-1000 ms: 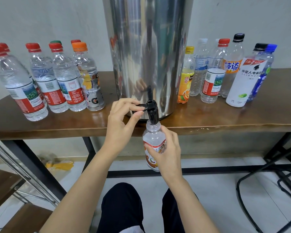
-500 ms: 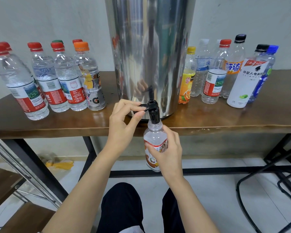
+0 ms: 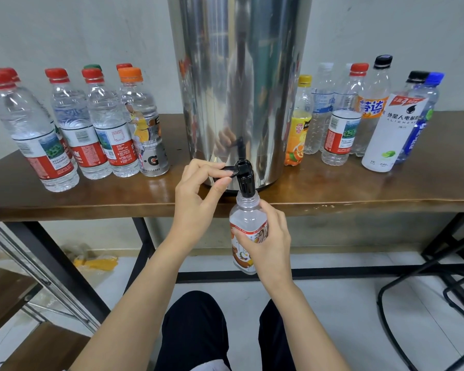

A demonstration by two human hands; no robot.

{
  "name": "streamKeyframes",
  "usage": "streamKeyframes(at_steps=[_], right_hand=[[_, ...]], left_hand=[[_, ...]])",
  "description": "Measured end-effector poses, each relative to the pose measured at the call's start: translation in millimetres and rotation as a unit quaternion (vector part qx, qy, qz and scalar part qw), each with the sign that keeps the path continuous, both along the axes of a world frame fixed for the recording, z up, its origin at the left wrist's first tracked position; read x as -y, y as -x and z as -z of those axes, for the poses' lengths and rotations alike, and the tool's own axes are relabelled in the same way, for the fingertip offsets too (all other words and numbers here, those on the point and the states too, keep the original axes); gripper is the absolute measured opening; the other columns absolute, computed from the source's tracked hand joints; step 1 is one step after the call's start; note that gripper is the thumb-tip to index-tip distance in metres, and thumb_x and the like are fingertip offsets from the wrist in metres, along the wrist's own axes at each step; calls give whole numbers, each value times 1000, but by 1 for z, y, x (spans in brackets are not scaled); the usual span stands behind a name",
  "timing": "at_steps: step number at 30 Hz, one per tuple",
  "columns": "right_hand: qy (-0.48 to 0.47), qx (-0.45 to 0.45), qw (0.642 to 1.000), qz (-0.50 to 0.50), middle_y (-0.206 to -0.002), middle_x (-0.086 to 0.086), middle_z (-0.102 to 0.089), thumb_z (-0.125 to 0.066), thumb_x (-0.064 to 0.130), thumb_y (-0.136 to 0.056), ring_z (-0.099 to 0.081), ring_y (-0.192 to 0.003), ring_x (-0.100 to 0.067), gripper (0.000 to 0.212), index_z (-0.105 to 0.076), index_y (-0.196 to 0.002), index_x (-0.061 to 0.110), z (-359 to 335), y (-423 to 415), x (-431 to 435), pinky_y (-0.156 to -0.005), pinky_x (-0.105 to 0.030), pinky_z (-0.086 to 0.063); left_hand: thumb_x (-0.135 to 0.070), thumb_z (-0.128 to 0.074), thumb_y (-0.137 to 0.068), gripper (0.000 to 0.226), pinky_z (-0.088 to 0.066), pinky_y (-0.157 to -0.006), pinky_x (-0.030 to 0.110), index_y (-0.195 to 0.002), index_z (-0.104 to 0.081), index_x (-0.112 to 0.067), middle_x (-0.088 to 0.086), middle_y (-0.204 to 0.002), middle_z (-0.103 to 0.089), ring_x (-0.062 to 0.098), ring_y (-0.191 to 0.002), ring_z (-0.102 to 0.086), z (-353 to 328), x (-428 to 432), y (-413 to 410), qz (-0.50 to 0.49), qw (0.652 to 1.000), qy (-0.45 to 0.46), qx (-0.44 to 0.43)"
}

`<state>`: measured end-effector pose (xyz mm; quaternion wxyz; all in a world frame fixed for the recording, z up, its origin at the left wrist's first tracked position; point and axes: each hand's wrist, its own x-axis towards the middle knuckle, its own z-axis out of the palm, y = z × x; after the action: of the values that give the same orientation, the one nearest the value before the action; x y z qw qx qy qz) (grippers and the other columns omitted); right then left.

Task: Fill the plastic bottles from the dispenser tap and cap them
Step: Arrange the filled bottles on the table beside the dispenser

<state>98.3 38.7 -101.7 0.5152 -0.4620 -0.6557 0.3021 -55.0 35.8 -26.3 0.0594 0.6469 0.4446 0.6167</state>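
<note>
Change: hardly anything is moving since the earlier pictures; both hands are staying put, and the view is only drifting a touch.
Left floor: a grey metal frame (image 3: 38,273) is slanting down beside the table end, and a crumpled yellow wrapper (image 3: 97,263) is lying on the pale tiled floor (image 3: 346,317) near the wall.
Left bottles: clear plastic bottles with red caps (image 3: 70,129) are standing clustered on the table's left part, with an orange-capped sports-drink bottle (image 3: 145,129) just beside them, nearest the drum.
Left hand: the left hand (image 3: 196,194) is pinching the flat black tap lever (image 3: 229,169) between thumb and forefinger.
Dispenser: a tall shiny steel dispenser drum (image 3: 239,89) is standing at the table's front edge, with its black plastic tap (image 3: 244,180) jutting over that edge.
Bottle: a small clear plastic bottle with an orange-and-white label (image 3: 245,218) is hanging upright below the table edge, uncapped, its mouth meeting the spout.
Right hand: the right hand (image 3: 268,245) is wrapping round the bottle's labelled body.
Right bottles: a yellow-capped orange-juice bottle (image 3: 298,129), capped clear bottles (image 3: 319,116) and a white-sleeved bottle (image 3: 389,135) are standing right of the drum.
Surface: a glossy brown wooden table (image 3: 359,188) on black metal legs is carrying everything.
Room: a plain grey-white wall (image 3: 78,30) is running behind, and a black tubular chair frame (image 3: 461,303) is standing at far right.
</note>
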Motion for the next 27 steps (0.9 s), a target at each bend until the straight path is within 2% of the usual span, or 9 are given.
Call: streamKeyframes(at_steps=[5,14,27], right_hand=[[6,8,1000,2,-125,11,-47,-85,24,-76,-51,-115,-4,74,-47,-139,31,1,0,-1,-85,1,-40],[9,6,1000,5,-127,8,-48,-85,24,-75,-52,-115,-6,74,-48,-139,27,2,1,-2,-84,3,-39],[14,12,1000,4,-127,9,-48,-85,25,-76,-51,-116,-6,75,-47,-139,29,1,0,-2,-83,-1,-42]], left_hand=[[-27,-61,-92,9,-41,-94,16,-97,-68,-25,0,-105,-63,20,-106,-59,-1,1,0,2,1000,3,4],[-27,-62,-92,10,-40,-95,16,-97,-69,-22,4,-105,-63,17,-107,-59,1,0,-1,2,1000,5,12],[-26,-62,-92,8,-41,-95,18,-97,-68,-27,-1,-105,-63,17,-108,-59,1,-1,-1,8,1000,-4,18]])
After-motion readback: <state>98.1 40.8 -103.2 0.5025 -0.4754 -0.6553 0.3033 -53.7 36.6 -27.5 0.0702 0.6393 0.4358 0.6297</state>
